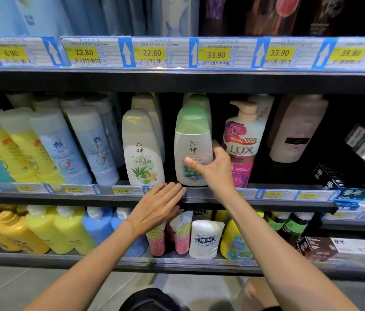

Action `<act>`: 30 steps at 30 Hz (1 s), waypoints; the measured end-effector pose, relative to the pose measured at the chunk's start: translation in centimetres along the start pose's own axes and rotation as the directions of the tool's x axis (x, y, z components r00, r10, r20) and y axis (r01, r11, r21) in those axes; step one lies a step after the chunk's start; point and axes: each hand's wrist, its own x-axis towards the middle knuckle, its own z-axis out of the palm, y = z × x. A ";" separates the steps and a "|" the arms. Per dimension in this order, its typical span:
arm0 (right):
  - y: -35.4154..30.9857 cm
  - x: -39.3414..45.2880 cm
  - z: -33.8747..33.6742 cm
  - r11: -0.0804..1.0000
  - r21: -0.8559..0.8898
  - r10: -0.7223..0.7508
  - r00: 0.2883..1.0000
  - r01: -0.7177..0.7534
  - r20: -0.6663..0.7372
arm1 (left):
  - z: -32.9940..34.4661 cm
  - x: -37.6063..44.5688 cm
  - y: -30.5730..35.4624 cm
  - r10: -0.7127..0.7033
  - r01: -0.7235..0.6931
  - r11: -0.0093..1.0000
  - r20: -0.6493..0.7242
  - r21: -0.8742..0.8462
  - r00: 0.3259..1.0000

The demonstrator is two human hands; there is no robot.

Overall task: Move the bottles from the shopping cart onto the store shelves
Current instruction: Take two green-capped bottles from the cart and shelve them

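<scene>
A pale bottle with a green cap (191, 142) stands upright at the front of the middle shelf (278, 195). My right hand (210, 167) grips its lower right side, thumb across the label. My left hand (159, 205) lies flat with straight fingers against the shelf's front edge, just below and left of that bottle. A matching white-capped bottle (142, 149) stands to the left, and more green-capped ones are lined up behind. The shopping cart is not in view.
A pink LUX pump bottle (242, 144) stands close on the right of the held bottle. Blue and yellow bottles (49, 144) fill the shelf's left part. The price-tag rail of the upper shelf (177, 52) hangs overhead. Pouches and bottles (204, 239) fill the lower shelf.
</scene>
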 end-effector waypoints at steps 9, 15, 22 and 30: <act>1.8 -0.2 0.7 0.985 -0.119 0.122 0.993 -0.122 -0.003 | -0.4 0.3 0.2 -0.027 0.026 0.999 -0.020 -0.038 0.999; 2.2 -1.5 0.7 0.950 -0.295 0.088 0.994 -0.105 -0.072 | -0.3 0.2 0.3 -0.037 0.037 0.998 0.003 -0.043 0.999; 1.8 -0.8 1.3 0.925 -0.347 0.117 0.985 -0.155 -0.128 | -0.2 -0.1 0.4 -0.069 0.070 0.996 0.023 -0.054 0.997; 2.2 0.0 2.6 0.879 -0.440 0.129 0.981 -0.182 -0.147 | -0.2 0.0 0.7 -0.088 0.088 0.995 0.000 -0.040 0.996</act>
